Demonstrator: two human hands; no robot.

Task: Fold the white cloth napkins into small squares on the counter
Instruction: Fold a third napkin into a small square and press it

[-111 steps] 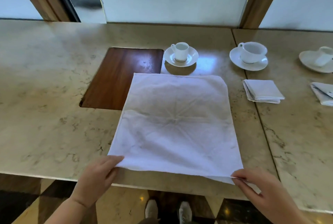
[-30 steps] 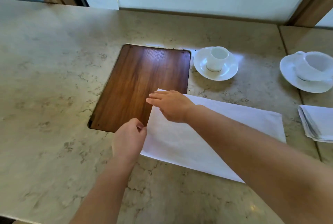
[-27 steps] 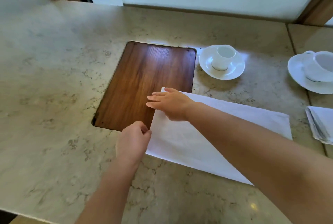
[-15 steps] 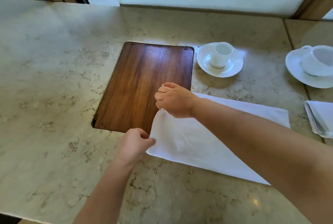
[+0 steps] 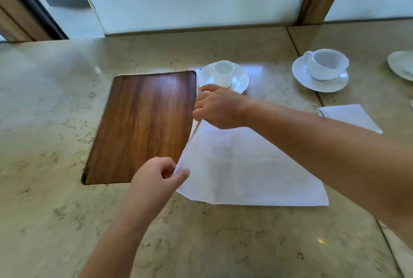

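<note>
One head-worn wide-angle view; it looks forward and steeply down onto the counter [image 5: 55, 199] from close above; window frames cross the top.

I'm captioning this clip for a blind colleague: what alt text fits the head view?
Both hands pinch the left edge of a half-folded white cloth napkin on a beige marble counter, left hand nearer, right hand farther. A dark wooden inset panel lies left; white cups on saucers behind.
</note>
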